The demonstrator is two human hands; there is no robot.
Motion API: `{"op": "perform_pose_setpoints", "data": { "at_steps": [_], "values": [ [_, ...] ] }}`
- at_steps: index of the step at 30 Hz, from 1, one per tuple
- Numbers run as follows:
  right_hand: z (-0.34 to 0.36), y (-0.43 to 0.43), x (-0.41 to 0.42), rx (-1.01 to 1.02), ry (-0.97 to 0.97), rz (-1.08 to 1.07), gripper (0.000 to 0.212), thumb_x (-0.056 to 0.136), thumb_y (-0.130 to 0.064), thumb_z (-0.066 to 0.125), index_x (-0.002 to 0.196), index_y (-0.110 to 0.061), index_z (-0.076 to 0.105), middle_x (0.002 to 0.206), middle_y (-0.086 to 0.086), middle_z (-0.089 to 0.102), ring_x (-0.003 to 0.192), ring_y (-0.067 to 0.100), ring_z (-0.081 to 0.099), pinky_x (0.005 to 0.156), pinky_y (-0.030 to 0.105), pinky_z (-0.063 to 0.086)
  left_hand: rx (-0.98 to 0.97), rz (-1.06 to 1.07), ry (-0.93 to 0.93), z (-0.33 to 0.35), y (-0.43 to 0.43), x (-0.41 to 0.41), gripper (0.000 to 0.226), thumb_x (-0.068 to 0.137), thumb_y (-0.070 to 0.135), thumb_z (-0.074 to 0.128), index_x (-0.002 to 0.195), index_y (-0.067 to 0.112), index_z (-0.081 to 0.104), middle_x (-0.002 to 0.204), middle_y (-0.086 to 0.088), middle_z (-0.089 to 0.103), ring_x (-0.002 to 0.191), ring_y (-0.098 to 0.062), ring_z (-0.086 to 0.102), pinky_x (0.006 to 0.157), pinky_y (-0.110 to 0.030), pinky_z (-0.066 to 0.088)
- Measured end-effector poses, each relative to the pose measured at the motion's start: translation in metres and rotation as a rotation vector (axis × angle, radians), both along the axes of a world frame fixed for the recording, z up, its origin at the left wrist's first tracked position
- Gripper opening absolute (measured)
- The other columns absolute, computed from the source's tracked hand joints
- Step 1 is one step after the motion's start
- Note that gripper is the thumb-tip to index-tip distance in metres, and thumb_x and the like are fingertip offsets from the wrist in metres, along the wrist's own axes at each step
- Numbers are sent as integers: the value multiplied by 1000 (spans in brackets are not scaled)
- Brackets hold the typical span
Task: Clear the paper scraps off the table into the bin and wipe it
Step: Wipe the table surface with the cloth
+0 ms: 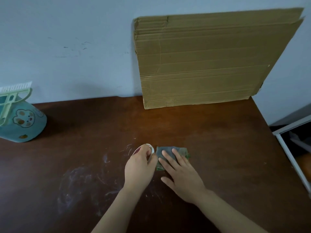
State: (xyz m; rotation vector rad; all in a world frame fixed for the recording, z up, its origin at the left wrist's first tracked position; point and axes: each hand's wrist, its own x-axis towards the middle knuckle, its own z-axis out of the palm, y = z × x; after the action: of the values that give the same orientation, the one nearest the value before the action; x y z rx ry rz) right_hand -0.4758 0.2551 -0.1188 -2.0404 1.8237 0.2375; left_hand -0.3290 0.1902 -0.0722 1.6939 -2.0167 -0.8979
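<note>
On the dark brown table point(218, 132) lies a folded grey-green cloth point(170, 151) near the middle. My right hand point(180, 174) rests flat on the cloth with fingers spread. Just left of it, my left hand point(138, 167) is curled around a small white round object with a red inside point(151, 148), perhaps a lid or tape roll; I cannot tell which. A teal bin point(23, 121) with a rabbit picture stands at the far left, with a pale green dustpan and brush set point(10, 98) in it. No paper scraps show on the table.
A large flattened cardboard sheet point(210, 61) leans against the wall at the back right of the table. White smears point(79, 180) mark the table's front left. A white-framed shelf or drawer point(292, 148) stands beyond the table's right edge.
</note>
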Motion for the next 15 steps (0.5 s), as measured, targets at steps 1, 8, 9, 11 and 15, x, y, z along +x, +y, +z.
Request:
{"op": "perform_pose_setpoints", "data": {
  "at_steps": [1,8,9,11,15],
  "values": [
    [3,-6,-3,6,7,-2,65,95,-57,4,136,-29,46,147,-5,40,138,23,30,103,40,41,1,-12,-8,0,-1,-1,29,87,17,55,65,21,35,51,4,33,44,-10,30,43,-20,27],
    [5,-108,-74,38,-6,-273,59,97,-54,14,150,-31,-2,157,-9,-14,143,20,-19,117,39,-1,10,-37,-70,1,-7,-15,32,89,22,53,65,25,31,56,6,36,48,-12,36,45,-18,22],
    [6,-113,-80,54,-9,-296,59,98,-53,14,150,-30,-2,157,-8,-14,143,20,-19,117,40,-1,6,-45,-87,1,-9,-19,32,90,23,52,66,26,31,56,8,37,48,-11,37,44,-16,22],
    [5,-107,-82,50,-7,-299,61,97,-54,15,150,-29,-2,157,-7,-14,143,21,-20,118,40,-1,-12,-62,-107,2,-13,-30,26,92,25,51,71,26,36,57,10,38,49,-9,39,45,-14,23],
    [3,-48,-58,-23,17,-196,71,88,-61,3,150,-26,6,157,-5,-6,142,22,-16,116,39,-2,-91,-135,-119,-3,-27,-55,15,94,28,51,82,21,43,64,12,43,54,-8,43,46,-12,25]
  ]
}}
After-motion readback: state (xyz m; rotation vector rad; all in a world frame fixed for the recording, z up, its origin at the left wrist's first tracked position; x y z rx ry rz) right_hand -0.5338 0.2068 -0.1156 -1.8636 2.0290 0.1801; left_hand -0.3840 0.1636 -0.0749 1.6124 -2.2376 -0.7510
